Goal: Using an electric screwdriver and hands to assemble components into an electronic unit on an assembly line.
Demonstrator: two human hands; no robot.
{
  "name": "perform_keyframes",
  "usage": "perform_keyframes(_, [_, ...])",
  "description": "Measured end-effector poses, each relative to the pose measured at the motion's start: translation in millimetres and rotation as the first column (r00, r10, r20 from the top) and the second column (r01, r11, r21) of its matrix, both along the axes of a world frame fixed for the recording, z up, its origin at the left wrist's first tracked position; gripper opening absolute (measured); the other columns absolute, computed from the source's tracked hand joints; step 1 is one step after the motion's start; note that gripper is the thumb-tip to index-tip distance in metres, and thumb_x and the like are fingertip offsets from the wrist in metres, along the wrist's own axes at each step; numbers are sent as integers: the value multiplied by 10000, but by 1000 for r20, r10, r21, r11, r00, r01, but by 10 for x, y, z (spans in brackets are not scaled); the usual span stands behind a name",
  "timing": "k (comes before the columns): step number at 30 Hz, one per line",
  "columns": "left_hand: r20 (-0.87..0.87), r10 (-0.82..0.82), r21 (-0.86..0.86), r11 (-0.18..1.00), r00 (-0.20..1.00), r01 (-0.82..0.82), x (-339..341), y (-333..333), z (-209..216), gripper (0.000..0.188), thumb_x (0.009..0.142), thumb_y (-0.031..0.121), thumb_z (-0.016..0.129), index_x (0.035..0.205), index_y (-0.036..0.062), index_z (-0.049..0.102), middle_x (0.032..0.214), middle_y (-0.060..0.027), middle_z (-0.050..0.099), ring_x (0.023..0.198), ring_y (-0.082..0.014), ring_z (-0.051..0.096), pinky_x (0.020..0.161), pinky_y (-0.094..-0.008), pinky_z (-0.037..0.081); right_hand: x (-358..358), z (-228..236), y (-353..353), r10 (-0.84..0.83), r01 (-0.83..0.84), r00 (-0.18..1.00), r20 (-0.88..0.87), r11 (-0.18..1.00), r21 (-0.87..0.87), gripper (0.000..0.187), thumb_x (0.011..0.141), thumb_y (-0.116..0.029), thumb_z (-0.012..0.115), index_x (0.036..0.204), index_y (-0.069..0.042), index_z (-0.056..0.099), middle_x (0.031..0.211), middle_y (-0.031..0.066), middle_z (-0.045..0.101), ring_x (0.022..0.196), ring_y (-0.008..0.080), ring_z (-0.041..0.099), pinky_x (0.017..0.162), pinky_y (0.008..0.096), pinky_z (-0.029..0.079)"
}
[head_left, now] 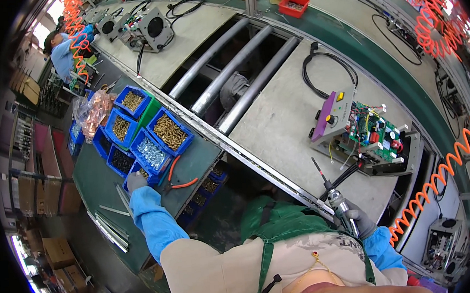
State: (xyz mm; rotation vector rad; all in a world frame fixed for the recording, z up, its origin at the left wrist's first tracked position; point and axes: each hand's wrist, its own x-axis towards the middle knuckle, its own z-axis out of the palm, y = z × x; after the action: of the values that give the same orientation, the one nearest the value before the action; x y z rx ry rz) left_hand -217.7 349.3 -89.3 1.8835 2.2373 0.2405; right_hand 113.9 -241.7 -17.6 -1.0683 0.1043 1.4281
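Note:
My left hand (136, 182), in a grey glove and blue sleeve, reaches into the near edge of a small blue bin (149, 179) of brass-coloured fasteners; its fingertips are hidden. At the right, my right hand (362, 222), also gloved, is wrapped round a power screwdriver (337, 200). The tool's long bit points up and away, left of an opened electrical unit (379, 136) with a green circuit board, a purple strip and a yellow switch. This unit sits on the pale work board (276, 119).
More blue bins (171, 130) hold screws and small parts. Orange-handled pliers (178, 177) lie beside them, near metal strips (110, 231). Bare rollers (229, 70) interrupt the line. An orange coiled hose (439, 178) hangs at the right. Another person (64, 55) works at the far left.

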Motion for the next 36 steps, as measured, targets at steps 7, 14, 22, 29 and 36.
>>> perform_keyframes(7, [899,-218,300,938,379,-173,657,-450,91,215,863,112,596,1049,5,588,948,-51,616,818,-146,570,729,-267,465,-231,144,-255,-148,147,988,42,989,5,948,638,-372,751,1394,-105,245,787,128,587,563,190,605,528,285,524])
perform_keyframes(14, [986,164,-119,535,35,836,2483,-3076,-111,205,894,225,586,967,36,616,693,23,513,596,-61,451,528,-208,376,-277,287,-302,90,-89,958,271,996,-15,1104,604,-156,685,1479,-112,16,847,140,559,585,193,565,548,298,467])
perform_keyframes(22, [861,501,-265,297,86,917,2798,-3887,-101,240,896,265,612,969,40,570,753,3,503,641,-69,452,555,-195,385,-517,81,-566,79,-81,911,404,997,-14,992,653,-48,665,1480,-110,120,1189,121,465,844,174,511,758,289,437])
perform_keyframes(29, [952,186,-275,161,244,948,2897,-3880,19,230,888,272,615,916,45,597,721,6,527,613,-65,461,560,-203,385,-753,-43,-723,17,3,893,449,999,-42,1004,635,-82,700,1475,-94,149,1242,111,447,977,179,473,873,278,385])
perform_keyframes(36, [954,155,-251,-46,255,967,2867,-3526,-46,206,886,236,609,935,35,596,733,-4,538,647,-90,487,599,-227,396,-933,46,-464,-129,129,928,350,991,22,1001,631,-60,682,1473,-87,143,1180,97,474,899,154,491,815,270,413])
